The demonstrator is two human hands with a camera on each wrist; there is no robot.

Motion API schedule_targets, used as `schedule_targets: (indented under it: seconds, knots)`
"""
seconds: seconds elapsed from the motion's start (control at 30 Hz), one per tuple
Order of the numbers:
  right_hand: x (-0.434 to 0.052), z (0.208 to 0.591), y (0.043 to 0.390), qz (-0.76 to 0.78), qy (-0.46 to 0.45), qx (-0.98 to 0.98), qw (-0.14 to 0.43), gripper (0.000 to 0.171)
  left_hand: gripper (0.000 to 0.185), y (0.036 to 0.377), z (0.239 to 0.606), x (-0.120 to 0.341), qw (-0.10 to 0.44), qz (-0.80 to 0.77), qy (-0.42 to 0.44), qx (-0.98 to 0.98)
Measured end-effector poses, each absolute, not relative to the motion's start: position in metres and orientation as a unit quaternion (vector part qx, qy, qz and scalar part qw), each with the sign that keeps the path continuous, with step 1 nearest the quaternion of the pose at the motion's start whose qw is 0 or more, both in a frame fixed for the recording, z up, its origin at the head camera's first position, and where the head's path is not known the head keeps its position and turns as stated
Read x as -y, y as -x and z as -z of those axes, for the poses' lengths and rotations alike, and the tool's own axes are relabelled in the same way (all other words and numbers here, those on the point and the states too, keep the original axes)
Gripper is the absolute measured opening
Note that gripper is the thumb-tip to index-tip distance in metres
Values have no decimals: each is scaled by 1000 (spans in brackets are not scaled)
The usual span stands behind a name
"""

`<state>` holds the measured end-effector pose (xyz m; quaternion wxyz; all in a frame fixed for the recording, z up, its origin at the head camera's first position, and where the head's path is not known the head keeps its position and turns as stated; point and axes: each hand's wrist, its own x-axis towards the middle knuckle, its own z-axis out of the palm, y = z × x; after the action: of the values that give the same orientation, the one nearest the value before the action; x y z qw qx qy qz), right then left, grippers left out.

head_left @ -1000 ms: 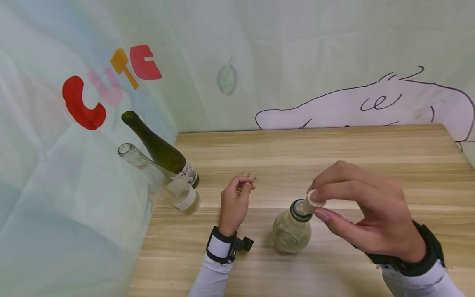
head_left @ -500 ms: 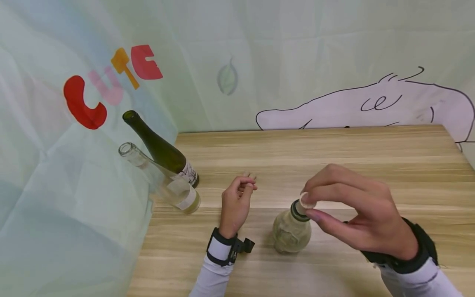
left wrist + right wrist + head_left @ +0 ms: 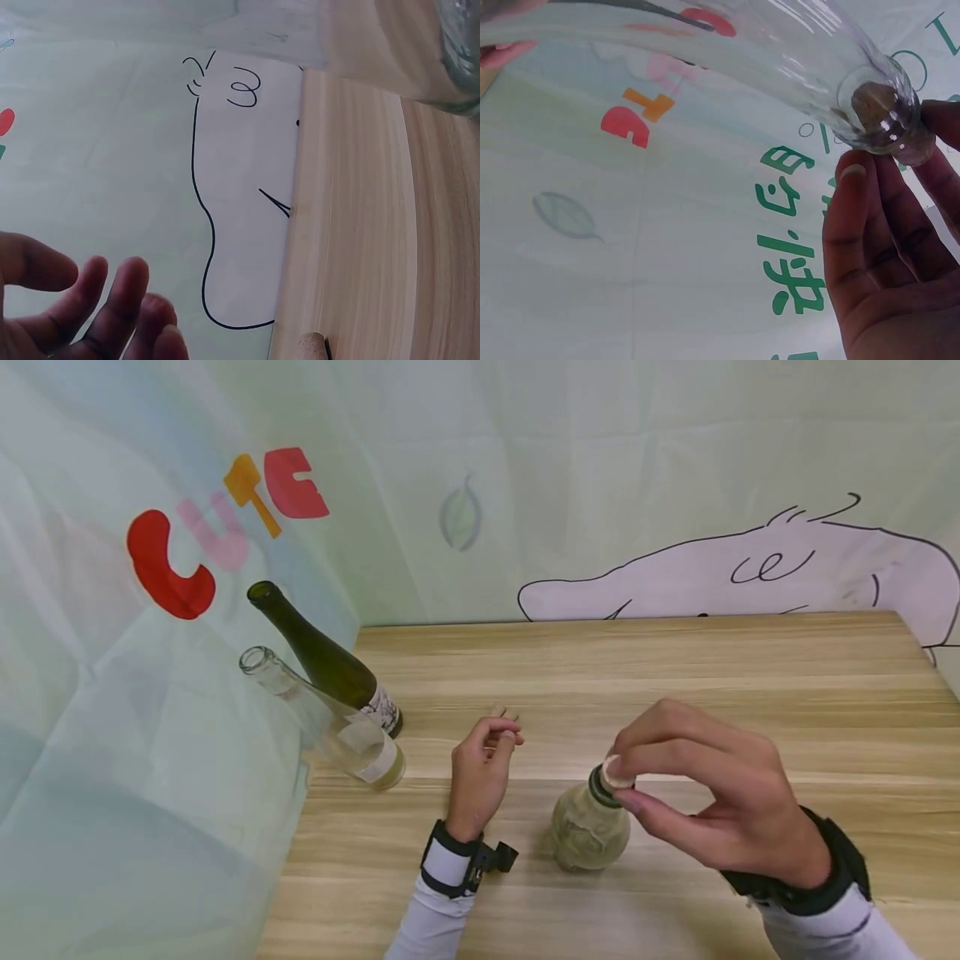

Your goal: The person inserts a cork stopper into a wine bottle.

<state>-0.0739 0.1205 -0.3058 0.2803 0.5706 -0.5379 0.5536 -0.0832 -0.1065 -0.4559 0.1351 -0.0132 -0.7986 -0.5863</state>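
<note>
A clear glass bottle (image 3: 590,831) stands upright on the table, its neck ringed at the mouth. My right hand (image 3: 720,789) pinches a cork (image 3: 618,772) between thumb and fingertips at that mouth. Through the glass in the right wrist view, the cork's inner end (image 3: 875,105) shows inside the neck, and the fingers touch the rim. My left hand (image 3: 478,781) lies left of the bottle with loosely bent fingers and holds nothing. In the left wrist view the left fingers (image 3: 127,289) are apart from any object.
A green bottle (image 3: 322,660) and a clear bottle with a pale label (image 3: 367,747) stand at the table's left edge. Small corks (image 3: 510,713) lie just beyond my left hand. Printed cloth (image 3: 465,518) hangs behind and along the left side.
My right hand has moved left and slightly down, bringing the cork from the side of the mouth into it. The bottle stays in place, and the left hand has barely shifted.
</note>
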Motion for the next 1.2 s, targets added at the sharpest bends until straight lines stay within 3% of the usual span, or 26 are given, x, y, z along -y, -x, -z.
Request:
schedule_targets:
  seconds: [0.73,1.0,1.2]
  knots:
    - [-117,312,71,-566,-558,528,299,14,13,71,426,88,139,607,96,776]
    - [-114,310,67,-624,-531,523,237,42,22,60,406,76,166,650,265,693]
    - [-115,310,71,-675,-481,513,221,43,59,55,398,67,153,618,395,663]
